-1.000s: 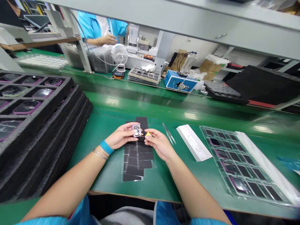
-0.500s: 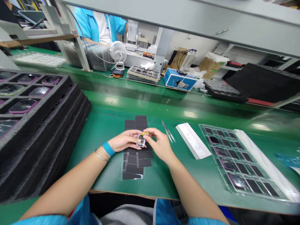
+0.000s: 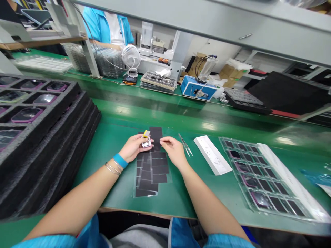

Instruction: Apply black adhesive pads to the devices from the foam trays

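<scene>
My left hand (image 3: 132, 147) grips a small smartwatch case (image 3: 146, 142) with its inner parts showing. A yellow and silver piece like a battery (image 3: 146, 133) stands up at the top of the case. To the right, apart from the case, my right hand (image 3: 175, 151) has its thumb and forefinger pinched together; whatever may be between them is too small to make out. Beneath both hands lie overlapping black rectangular sheets in clear film (image 3: 159, 167). Metal tweezers (image 3: 185, 145) rest just right of my right hand.
A shallow white box (image 3: 213, 155) with tiny parts lies to the right, beside a clear tray (image 3: 261, 179) of black rectangles and watch cases. Stacked black foam trays (image 3: 85, 117) rise at left. Behind stand a fan (image 3: 130, 57), a blue device (image 3: 198, 88) and a co-worker (image 3: 108, 29).
My left hand has moved left and up with the watch case. My right hand has come away from it, and the yellow piece now stands up at the case's top.
</scene>
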{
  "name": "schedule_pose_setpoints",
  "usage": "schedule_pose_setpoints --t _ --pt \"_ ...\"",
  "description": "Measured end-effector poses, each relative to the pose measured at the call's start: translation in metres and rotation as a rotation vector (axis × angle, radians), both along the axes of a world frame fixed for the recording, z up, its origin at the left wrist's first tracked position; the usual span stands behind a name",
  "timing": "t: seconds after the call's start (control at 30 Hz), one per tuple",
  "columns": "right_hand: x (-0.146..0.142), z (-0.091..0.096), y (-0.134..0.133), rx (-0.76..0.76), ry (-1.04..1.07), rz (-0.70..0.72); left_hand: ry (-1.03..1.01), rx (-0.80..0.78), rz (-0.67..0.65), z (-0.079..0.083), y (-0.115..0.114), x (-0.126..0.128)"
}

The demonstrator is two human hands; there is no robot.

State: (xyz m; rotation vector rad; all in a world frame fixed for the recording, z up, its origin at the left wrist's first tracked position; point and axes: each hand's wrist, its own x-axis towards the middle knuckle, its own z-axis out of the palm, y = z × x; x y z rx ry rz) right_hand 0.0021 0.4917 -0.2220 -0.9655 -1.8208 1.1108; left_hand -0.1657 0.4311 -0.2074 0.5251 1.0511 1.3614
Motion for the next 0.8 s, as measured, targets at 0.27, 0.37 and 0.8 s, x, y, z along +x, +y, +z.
schedule_pose_setpoints --t 0.27,0.37,0.8 --pt "-0.013 -0.004 -0.006 0.391 -0.507 0.095 -0.081 0.04 0.071 -0.007 0.007 -0.004" --pt "-0.015 -0.006 -0.009 0.436 -0.563 0.107 -0.088 0.043 0.071 -0.007 0.007 -0.004" --pt "-0.019 -0.006 -0.005 0.273 -0.543 0.07 -0.112 0.024 0.038 -0.005 0.006 -0.004"
